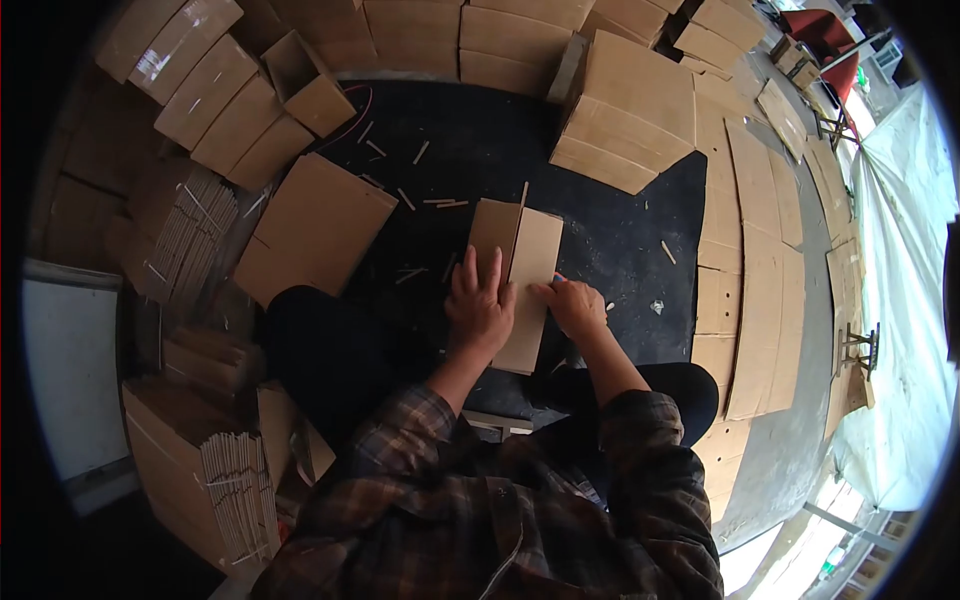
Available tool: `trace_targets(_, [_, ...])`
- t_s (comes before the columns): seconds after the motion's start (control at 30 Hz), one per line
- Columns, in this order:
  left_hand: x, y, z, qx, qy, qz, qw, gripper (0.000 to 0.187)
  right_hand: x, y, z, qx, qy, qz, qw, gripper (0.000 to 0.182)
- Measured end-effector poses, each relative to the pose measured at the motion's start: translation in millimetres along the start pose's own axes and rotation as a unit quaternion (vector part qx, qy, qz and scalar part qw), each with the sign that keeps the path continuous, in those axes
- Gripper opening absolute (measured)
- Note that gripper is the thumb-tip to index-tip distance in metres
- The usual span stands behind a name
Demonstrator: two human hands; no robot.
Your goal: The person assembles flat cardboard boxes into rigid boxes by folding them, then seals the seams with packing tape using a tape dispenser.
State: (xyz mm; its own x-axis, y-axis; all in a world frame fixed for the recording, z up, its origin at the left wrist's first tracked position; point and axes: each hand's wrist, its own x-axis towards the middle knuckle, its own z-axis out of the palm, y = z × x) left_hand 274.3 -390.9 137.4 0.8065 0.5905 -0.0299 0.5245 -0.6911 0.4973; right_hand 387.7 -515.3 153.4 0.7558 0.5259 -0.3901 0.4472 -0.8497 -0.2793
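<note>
A narrow cardboard box [535, 245] is in front of me, with one flap standing upright along its middle. My left hand [482, 308] lies on the box's left side, its fingers spread over the cardboard beside the raised flap. At the right edge of the box, my right hand [580, 308] is closed, with the thumb against the cardboard. A small bluish bit shows by its fingertips, but what it grips is mostly hidden. Left of the box, a flat brown cardboard piece [315, 228] lies near my knee.
A black mat [480, 130] covers the floor, with several thin cardboard strips [445, 203] scattered on it. A large carton [640, 120] stands at the back right. Bundled flat cardboard [185, 230] and stacked cartons [225, 100] line the left. Cardboard sheets [765, 300] lie to the right.
</note>
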Motion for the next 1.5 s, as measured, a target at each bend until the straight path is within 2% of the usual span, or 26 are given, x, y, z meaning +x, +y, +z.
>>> trace_targets(0.13, [0.1,-1.1,-2.6,0.012,-0.016,-0.004,1.000,0.059,0.8,-5.4,-6.8,0.015,-0.054,0.029,0.998,0.053])
trace_targets(0.2, [-2.1,2.3,-0.7,0.038,0.015,0.012,0.999,0.056,-1.8,-7.5,-6.9,0.022,-0.041,0.042,0.998,0.052])
trace_targets(0.33, [-1.7,1.1,-3.5,0.032,0.017,0.019,0.999,0.055,-3.2,-6.3,-6.6,0.026,-0.046,0.056,0.997,0.053])
trace_targets(0.4, [-2.4,-2.4,-4.6,-0.012,0.005,0.028,1.000,0.053,-6.2,-3.3,-1.4,0.021,0.020,0.016,0.999,0.057])
trace_targets(0.53, [-1.9,-2.7,-4.0,0.004,0.015,0.038,0.999,0.053,-6.9,-7.3,-4.7,0.022,-0.002,0.033,0.999,0.056])
trace_targets(0.73, [-1.3,-0.3,-0.3,0.113,0.002,0.031,0.993,0.052,-1.3,-7.8,1.7,0.014,0.009,0.032,0.999,0.055])
trace_targets(0.83, [-3.8,-0.3,-2.1,0.109,0.011,0.061,0.992,0.059,-4.2,-11.6,-0.2,0.019,0.019,0.054,0.998,0.053])
trace_targets(0.9, [-18.6,10.5,-4.6,0.105,-0.085,0.022,0.991,0.083,-4.8,-9.7,3.7,-0.006,0.031,0.043,0.999,0.054])
trace_targets(0.93, [-19.9,16.3,-5.8,0.104,-0.086,0.019,0.991,0.083,-4.6,-10.1,4.5,-0.007,0.028,0.041,0.999,0.054])
trace_targets(1.0, [-19.1,27.7,-9.1,0.106,-0.118,-0.004,0.987,0.111,-2.0,-12.6,4.5,-0.016,-0.001,0.080,0.997,0.055])
trace_targets(1.03, [-17.0,32.0,-13.2,0.106,-0.115,-0.004,0.988,0.111,0.3,-12.7,4.4,-0.016,0.001,0.078,0.997,0.055])
trace_targets(1.1, [-16.4,36.2,-19.7,0.113,-0.164,-0.016,0.980,0.123,2.9,-12.7,7.5,-0.042,-0.009,0.085,0.995,0.056])
trace_targets(1.2, [-17.6,33.6,-14.9,0.121,-0.140,-0.009,0.983,0.124,5.7,-10.4,8.5,-0.060,-0.030,0.081,0.995,0.051])
trace_targets(1.33, [-17.3,32.7,-19.0,0.125,-0.149,-0.013,0.981,0.123,-3.2,-1.4,-1.6,-0.009,0.019,0.041,0.999,0.044])
trace_targets(1.4, [-15.8,22.4,-24.0,0.131,-0.147,0.015,0.980,0.121,-8.6,12.2,-17.3,0.022,0.030,0.084,0.996,0.042])
trace_targets(1.43, [-14.1,13.8,-28.3,0.130,-0.148,0.015,0.980,0.121,-9.9,24.0,-24.7,0.048,0.062,0.092,0.993,0.039])
trace_targets(1.5, [-3.1,-8.0,-40.4,0.160,-0.139,0.106,0.972,0.120,-9.5,42.2,-47.2,0.067,0.151,0.101,0.981,0.034])
